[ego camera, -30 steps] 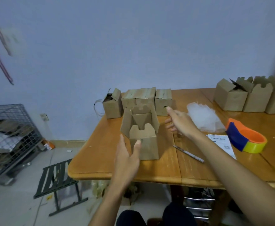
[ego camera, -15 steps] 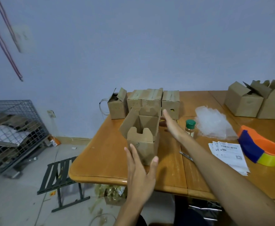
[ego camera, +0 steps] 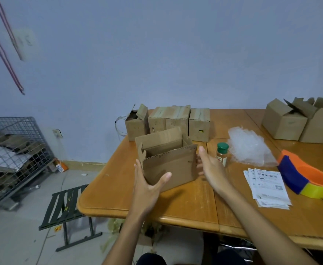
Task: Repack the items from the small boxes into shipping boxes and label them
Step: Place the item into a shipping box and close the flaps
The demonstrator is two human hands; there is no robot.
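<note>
While the open-topped shipping box (ego camera: 168, 165) stands on the wooden table (ego camera: 185, 203) toward its left end, the left hand (ego camera: 147, 186) spreads wide round its near left corner, thumb flat on the near face. The right hand (ego camera: 210, 167) lies straight-fingered against its right side. Just right of that hand stands a green-capped spice bottle (ego camera: 221, 153), with the small boxes (ego camera: 177, 119) in a row beyond.

Nothing is showing clearly enough to read. The labels (ego camera: 265, 185) are lying fanned on the table (ego camera: 185, 203), carrying barcodes, a square code and lines of print too small to make out. The jar (ego camera: 221, 154) is wearing a label whose print is blurring out. An orange carton (ego camera: 61, 166) and a sticker (ego camera: 58, 228) on the stool (ego camera: 65, 205) are showing marks, equally illegible.
</note>
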